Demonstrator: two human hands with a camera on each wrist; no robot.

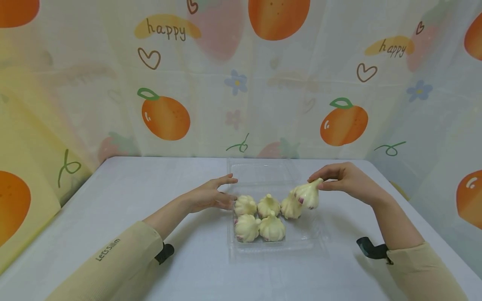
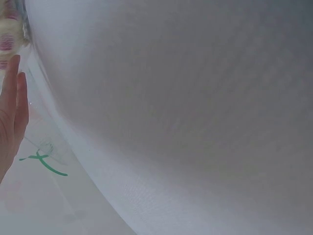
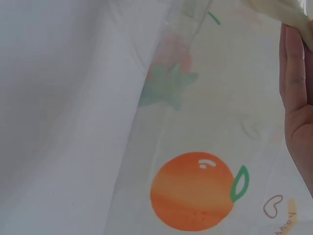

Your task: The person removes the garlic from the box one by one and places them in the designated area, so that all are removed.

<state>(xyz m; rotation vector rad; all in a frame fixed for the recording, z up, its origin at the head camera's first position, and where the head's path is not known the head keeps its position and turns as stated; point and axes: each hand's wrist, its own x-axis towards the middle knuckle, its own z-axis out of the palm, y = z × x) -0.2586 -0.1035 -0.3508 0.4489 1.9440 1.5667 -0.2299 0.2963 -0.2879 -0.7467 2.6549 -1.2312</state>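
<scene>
A clear plastic box (image 1: 303,240) lies on the table, with several white garlic bulbs (image 1: 272,228) set in two rows inside it. My right hand (image 1: 348,182) pinches the stem of another garlic bulb (image 1: 308,195), tilted above the right end of the back row. That bulb overlaps the rearmost right one (image 1: 290,207) in the head view. With fingers extended, my left hand (image 1: 206,195) rests at the box's left wall, beside the back-left bulb (image 1: 245,205). In the right wrist view, the held bulb (image 3: 281,10) shows only partly, at the fingertips.
The box's clear lid (image 1: 261,170) stands opened out behind it, towards the table's far edge. A white cloth covers the table (image 1: 150,184). Behind it hangs a curtain (image 1: 211,113) printed with oranges. Dark wrist straps (image 1: 372,248) sit at both sleeves.
</scene>
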